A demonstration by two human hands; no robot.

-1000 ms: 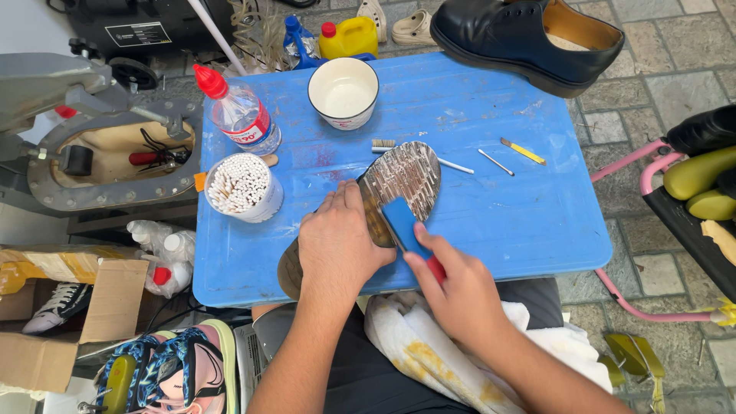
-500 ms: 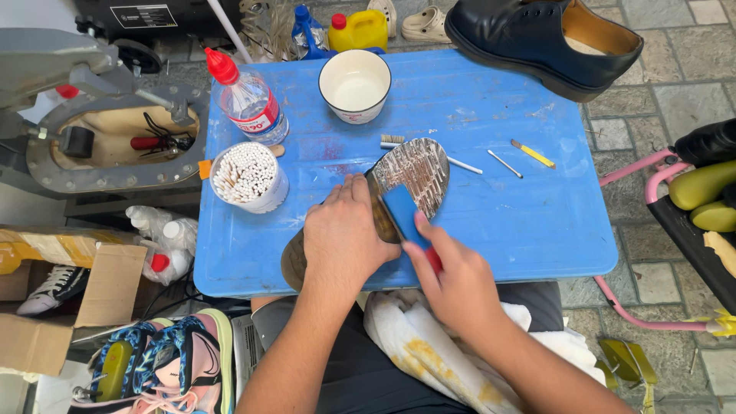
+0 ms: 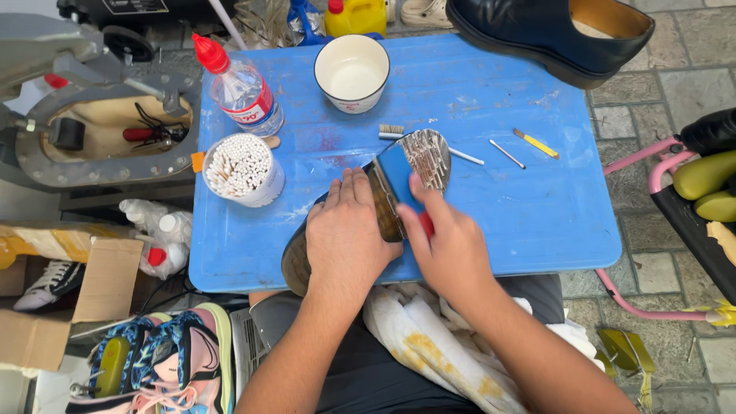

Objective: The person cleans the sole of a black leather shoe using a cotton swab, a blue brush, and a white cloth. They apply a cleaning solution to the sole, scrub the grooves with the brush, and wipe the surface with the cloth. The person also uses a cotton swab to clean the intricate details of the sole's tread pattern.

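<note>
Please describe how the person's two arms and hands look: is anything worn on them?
Both forearms are bare, with no sleeves in view. The left hand and the right hand wear no gloves, and no rings, watch or bracelet show. Fingernails are short and unpainted.
</note>
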